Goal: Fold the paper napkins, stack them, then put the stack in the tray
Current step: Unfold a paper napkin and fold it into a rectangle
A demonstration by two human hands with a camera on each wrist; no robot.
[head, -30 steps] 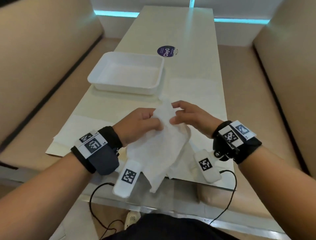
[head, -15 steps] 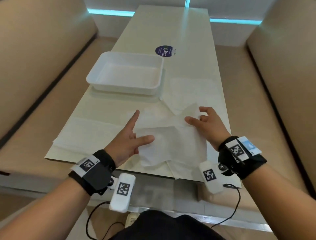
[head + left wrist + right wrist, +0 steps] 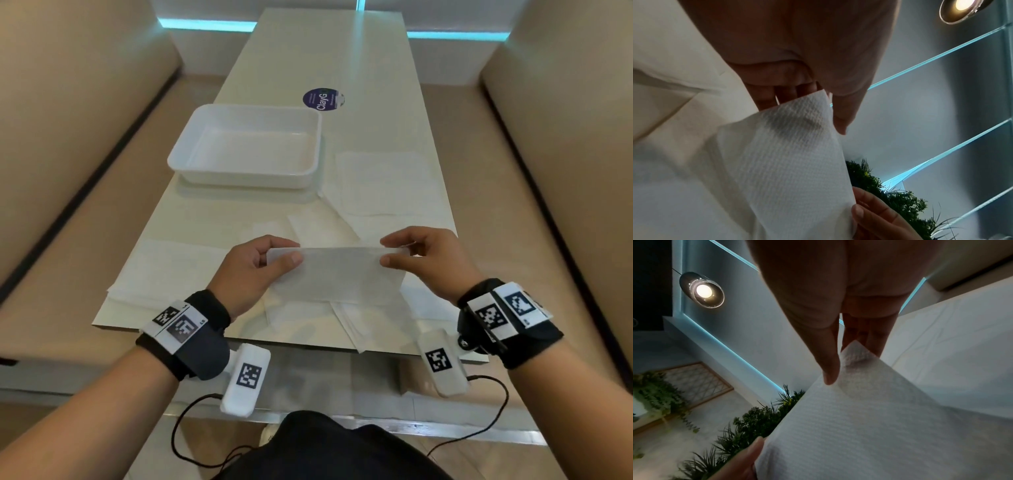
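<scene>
Tray (image 3: 310, 178) beyond held napkin (image 3: 337, 274) — loose napkins (image 3: 380, 181) alongside.

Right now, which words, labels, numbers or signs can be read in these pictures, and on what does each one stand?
"ClayG": on the round dark sticker on the table, beyond the tray.
Smaller print on that sticker: too small to read.
Black-and-white square code markers on the wrist bands: patterns only, no words.

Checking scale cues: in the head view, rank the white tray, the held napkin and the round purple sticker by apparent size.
1. white tray, largest.
2. held napkin, somewhat smaller, though nearer the camera, so true size is unsure.
3. round purple sticker, clearly smallest, and farthest.
</scene>
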